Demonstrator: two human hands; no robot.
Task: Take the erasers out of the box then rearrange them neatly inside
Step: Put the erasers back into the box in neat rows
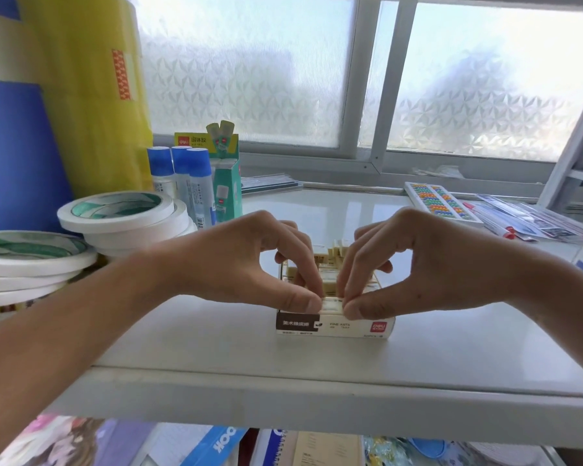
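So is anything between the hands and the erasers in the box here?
Nothing visible is. The left hand and right hand already reach into the open box, their fingertips pinching erasers in the front row. The tape rolls and glue sticks stand off to the left.

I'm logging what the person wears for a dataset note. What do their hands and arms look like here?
Both arms are bare, with no sleeve in view. The left hand and the right hand wear no gloves, and no rings, watch or bracelet can be seen. Nails look short and unpainted. No markings or bandages are visible on either arm.
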